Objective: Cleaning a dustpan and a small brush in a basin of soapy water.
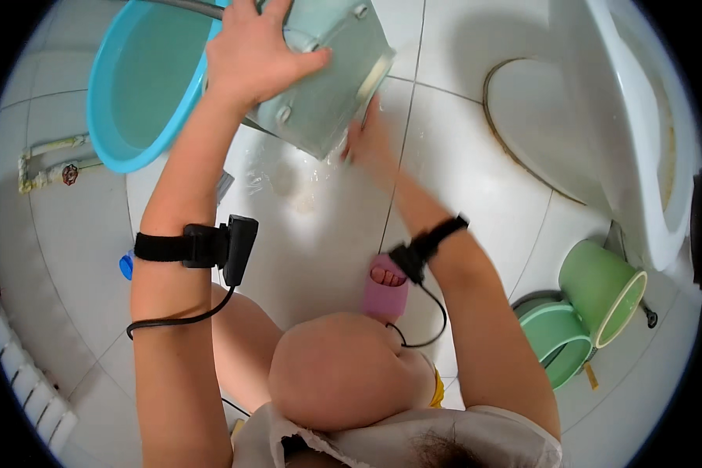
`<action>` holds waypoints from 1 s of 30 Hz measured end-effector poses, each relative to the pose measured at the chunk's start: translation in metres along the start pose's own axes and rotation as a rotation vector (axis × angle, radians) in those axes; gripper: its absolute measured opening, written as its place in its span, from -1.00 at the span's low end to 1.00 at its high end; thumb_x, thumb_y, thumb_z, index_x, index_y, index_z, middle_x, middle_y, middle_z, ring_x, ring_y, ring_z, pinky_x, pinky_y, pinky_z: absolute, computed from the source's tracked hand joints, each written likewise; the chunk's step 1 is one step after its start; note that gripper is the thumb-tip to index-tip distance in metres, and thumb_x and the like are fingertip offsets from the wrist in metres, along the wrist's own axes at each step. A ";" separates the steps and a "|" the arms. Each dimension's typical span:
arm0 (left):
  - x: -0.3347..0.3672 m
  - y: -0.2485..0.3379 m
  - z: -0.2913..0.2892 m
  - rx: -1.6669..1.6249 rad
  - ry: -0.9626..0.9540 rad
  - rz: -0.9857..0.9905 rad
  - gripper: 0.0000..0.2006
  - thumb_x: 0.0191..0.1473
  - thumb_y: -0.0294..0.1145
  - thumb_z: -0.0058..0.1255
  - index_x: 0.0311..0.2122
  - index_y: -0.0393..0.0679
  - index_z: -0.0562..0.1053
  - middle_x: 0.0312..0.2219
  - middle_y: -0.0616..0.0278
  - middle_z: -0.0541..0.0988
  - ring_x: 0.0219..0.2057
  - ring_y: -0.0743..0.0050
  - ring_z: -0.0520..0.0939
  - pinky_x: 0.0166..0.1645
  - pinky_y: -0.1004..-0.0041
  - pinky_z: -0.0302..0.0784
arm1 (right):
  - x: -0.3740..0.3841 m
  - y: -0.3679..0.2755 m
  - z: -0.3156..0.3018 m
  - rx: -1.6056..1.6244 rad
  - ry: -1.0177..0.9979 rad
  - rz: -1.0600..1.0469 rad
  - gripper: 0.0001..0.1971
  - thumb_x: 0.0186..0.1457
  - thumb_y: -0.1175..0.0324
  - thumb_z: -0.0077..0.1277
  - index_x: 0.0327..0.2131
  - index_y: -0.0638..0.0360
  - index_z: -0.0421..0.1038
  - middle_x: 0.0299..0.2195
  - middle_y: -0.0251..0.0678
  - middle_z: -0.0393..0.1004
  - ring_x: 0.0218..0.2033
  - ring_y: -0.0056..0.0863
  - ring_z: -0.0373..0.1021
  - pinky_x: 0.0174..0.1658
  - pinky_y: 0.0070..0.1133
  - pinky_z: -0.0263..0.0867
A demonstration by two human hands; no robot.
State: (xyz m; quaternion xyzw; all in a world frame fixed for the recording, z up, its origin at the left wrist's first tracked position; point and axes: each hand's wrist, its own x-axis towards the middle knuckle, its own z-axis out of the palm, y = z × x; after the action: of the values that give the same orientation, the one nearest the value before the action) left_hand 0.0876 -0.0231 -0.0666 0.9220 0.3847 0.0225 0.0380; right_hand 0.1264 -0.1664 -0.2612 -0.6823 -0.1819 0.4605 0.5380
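A pale green, translucent plastic container (331,93) with small round knobs on its face is tilted at the top middle. My left hand (256,58) grips it from the left, thumb stretched over the knobbed face and fingers spread toward the upper edge. At its lower right edge is my right hand (364,136), smeared by motion. Its fingers are partly hidden, and whether it holds anything is unclear. Just left of the container stands a light blue basin (101,117) with water in it. Below the container, the white tiled floor (288,226) is wet with splashes.
A grey hose (187,6) crosses the basin's top. Pipes with a valve (70,174) run along the left wall. To the right are a white toilet-like fixture (639,140), a green bucket (600,288) and a green basin (550,335). My foot wears a pink slipper (384,299).
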 end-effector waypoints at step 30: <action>0.009 -0.008 0.030 -0.040 0.129 0.140 -0.17 -0.41 0.06 0.11 0.10 0.11 0.21 -0.23 -0.02 0.28 -0.12 0.02 0.36 -0.13 0.22 0.37 | -0.059 0.069 0.066 -0.265 0.015 -0.072 -0.26 0.02 0.49 -0.34 0.17 0.21 -0.56 -0.55 -0.17 0.33 -0.73 -0.34 0.34 -0.64 -0.47 0.33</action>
State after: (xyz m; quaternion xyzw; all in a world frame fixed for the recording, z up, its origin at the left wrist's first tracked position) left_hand 0.0906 -0.0125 -0.0970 0.9423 0.3205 0.0919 0.0299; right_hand 0.0252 -0.1975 -0.2974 -0.7439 -0.2616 0.4077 0.4604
